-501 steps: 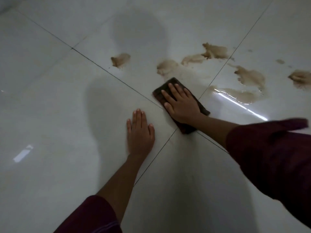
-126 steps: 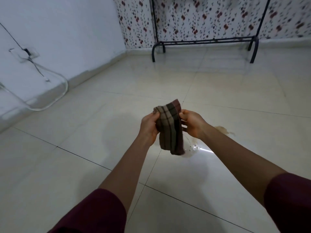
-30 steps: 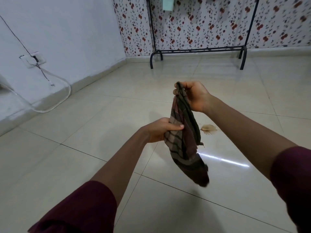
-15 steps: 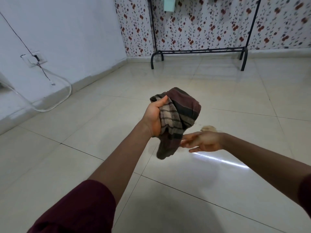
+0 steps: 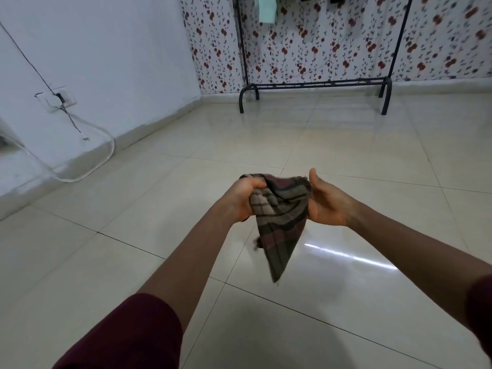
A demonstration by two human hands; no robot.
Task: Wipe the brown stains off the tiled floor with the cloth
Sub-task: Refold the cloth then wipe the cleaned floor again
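Note:
A brown checked cloth [image 5: 279,219] hangs in the air between my hands, its lower corner pointing down at the glossy cream tiled floor [image 5: 346,145]. My left hand [image 5: 243,199] is closed on the cloth's left upper edge. My right hand [image 5: 326,202] grips the right upper edge, thumb raised. Both arms reach forward in dark red sleeves. No brown stain shows on the floor; the cloth and hands cover the spot behind them.
A black clothes rack [image 5: 314,85] stands at the back against flowered wallpaper. A wall socket [image 5: 62,99] with a white cable [image 5: 87,171] looping onto the floor is at the left. A bright light reflection [image 5: 348,258] lies on the tile at the right.
My right hand has come up from below and taken the cloth's right edge. The cloth, bunched in my left hand half a second ago, now hangs spread between both hands. The stain is hidden.

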